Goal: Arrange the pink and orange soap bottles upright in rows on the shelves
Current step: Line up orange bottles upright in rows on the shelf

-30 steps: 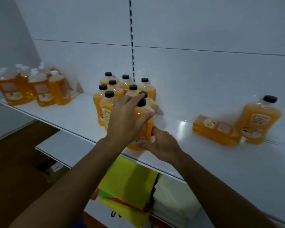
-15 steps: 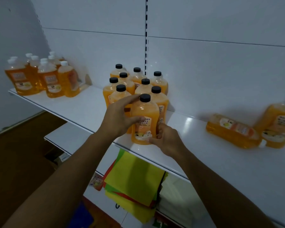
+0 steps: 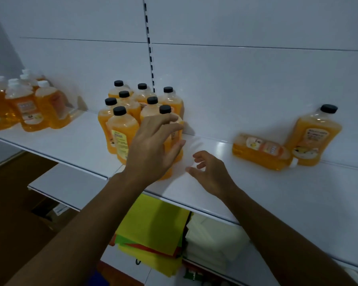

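left grip (image 3: 153,145) fingers spread | right grip (image 3: 210,171) loosely curled, empty

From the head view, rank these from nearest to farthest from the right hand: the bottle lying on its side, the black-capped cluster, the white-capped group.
From the right hand:
1. Black-capped cluster, just to its left, under the left hand.
2. Bottle lying on its side, to its right on the same shelf.
3. White-capped group, at the shelf's far left end.

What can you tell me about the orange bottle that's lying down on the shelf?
The lying bottle looks like clear plastic full of orange liquid, with pale labels on its side. It rests flat on the white shelf, its whitish end touching or almost touching the upright black-capped bottle on its right. Neither hand touches it.
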